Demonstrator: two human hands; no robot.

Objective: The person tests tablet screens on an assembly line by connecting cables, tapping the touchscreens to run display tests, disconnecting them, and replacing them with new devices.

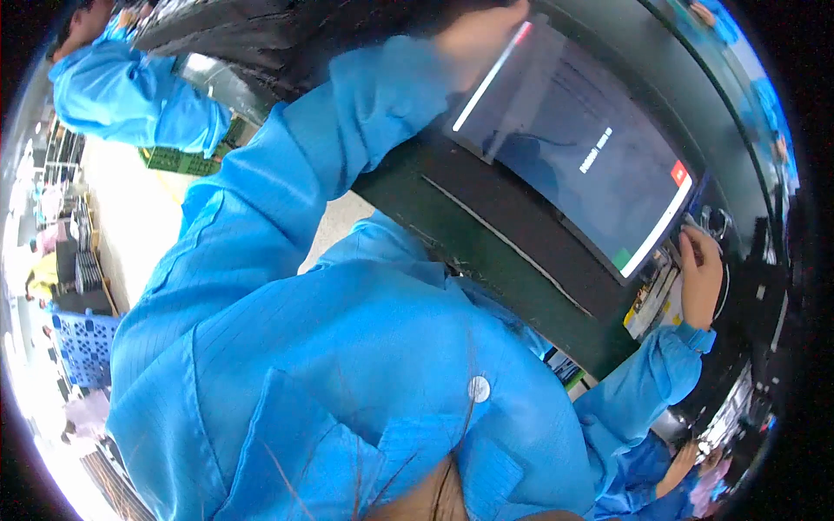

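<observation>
A large tablet [582, 143] with a dark screen, pale side bars and small red and green patches lies tilted on a black strip of mat on the dark green bench. My left hand [478, 43], smeared by motion, is at the tablet's far left corner; its fingers cannot be made out well. Beside the tablet's right edge, my right hand [702, 278] has its thumb and fingers drawn together next to thin cables [717, 221]. Whatever sits between those fingertips is too small to name.
Printed papers [651, 300] lie under the tablet's right side. Black material [252, 39] is bunched at the far left. Another person's blue sleeve [139, 100] reaches over green circuit boards [178, 161]. A blue crate [85, 347] stands at left; another person's hand [678, 469] shows at lower right.
</observation>
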